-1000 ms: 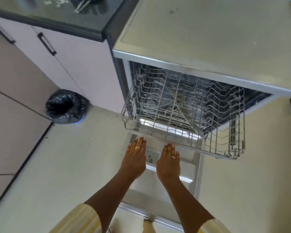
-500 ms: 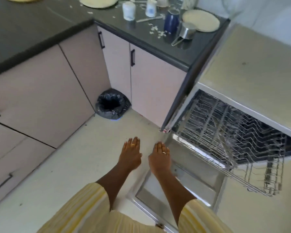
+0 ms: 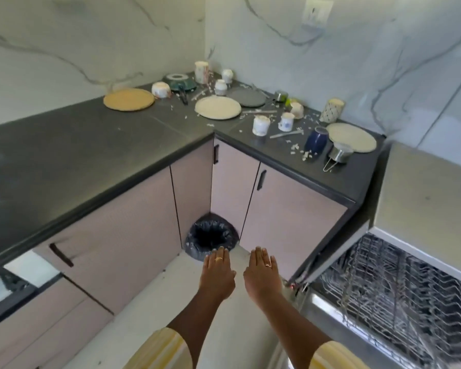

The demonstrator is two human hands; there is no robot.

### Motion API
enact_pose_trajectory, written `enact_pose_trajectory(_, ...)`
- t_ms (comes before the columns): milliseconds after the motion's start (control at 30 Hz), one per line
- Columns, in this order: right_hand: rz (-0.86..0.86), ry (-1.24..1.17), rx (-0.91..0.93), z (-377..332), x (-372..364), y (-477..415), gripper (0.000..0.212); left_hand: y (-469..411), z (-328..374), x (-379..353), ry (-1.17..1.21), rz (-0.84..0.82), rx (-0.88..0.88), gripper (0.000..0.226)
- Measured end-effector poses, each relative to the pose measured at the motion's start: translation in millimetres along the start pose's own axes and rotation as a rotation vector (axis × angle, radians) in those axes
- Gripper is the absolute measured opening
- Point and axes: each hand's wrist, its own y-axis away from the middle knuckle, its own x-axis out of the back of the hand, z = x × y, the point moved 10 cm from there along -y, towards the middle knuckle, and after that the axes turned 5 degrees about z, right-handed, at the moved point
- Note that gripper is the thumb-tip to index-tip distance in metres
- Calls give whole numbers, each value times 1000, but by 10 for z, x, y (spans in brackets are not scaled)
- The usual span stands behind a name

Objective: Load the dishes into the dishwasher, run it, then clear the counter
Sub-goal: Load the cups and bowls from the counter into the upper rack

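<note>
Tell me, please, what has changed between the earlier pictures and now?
The left hand and right hand moved left, away from the rack toward the bin, as the view swung to the counter. Nothing was taken or let go. Both hands stay open and empty; the rack stays pulled out.

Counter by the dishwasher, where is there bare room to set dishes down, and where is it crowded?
Free: the left run of the counter, from the tan plate to the front edge, and the dishwasher top right of the rightmost cream plate. Crowded: the corner and right run, with the grey plate, blue cup, steel pan and scraps.
</note>
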Motion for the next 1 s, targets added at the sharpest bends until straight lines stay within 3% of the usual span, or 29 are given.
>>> enact_pose_trajectory(333, 131, -61, -108, 232, 663, -1164, 59, -1316, 138, 661, 1, 90, -83, 65)
enact_pose_trajectory(1000, 272, -197, -260, 1732, 1843, -3835, 58, -4371, 1152, 1708, -16, 165, -199, 65)
